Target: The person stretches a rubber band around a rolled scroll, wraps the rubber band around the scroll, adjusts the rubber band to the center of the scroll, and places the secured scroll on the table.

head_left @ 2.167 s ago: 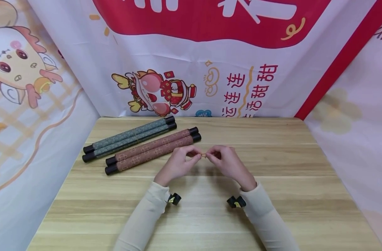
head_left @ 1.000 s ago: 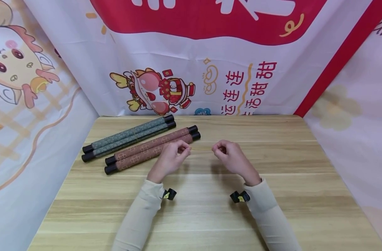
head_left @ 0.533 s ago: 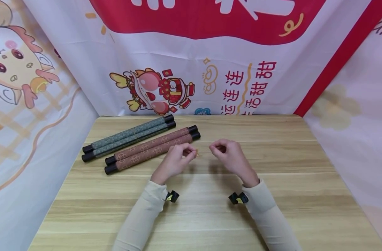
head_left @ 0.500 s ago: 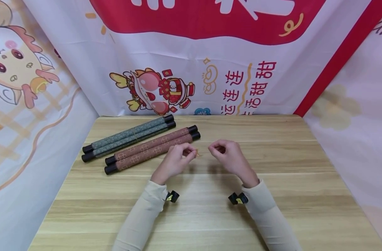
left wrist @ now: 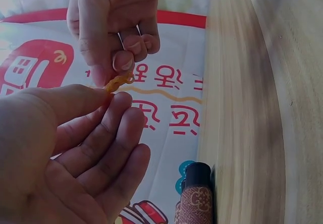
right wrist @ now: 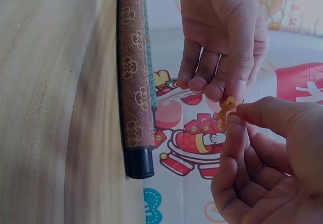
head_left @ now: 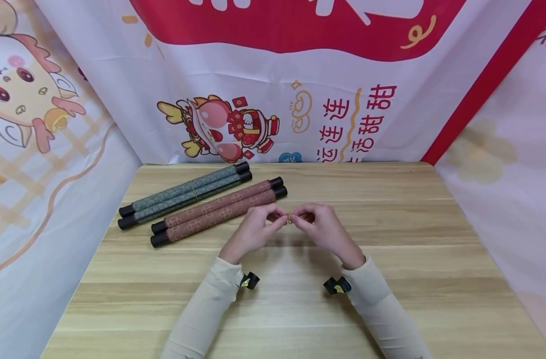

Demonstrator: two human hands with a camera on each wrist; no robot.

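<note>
An orange-yellow rubber band (left wrist: 119, 83), twisted into a small bunch, is held between both hands above the table. My left hand (head_left: 254, 230) pinches it between thumb and index finger, the other fingers bent loosely. From the opposite side my right hand (head_left: 323, 229) pinches the band too, fingertips almost meeting those of the left. The right wrist view shows the rubber band (right wrist: 228, 110) between the two thumbs. Just left of my hands, a pair of brown patterned scrolls (head_left: 219, 209) with black ends lies on the table, partly overlapped by the left hand in the head view.
Behind the brown scrolls lies a pair of green patterned scrolls (head_left: 188, 192) with a thin band around its middle. The wooden table (head_left: 389, 299) ends at a printed cloth backdrop (head_left: 273, 75); similar cloths hang at both sides.
The hands drew apart with the band stretched thin between them, then the right fingers came off it while the left kept it. Now the hands are together again, both at the bunched rubber band.
</note>
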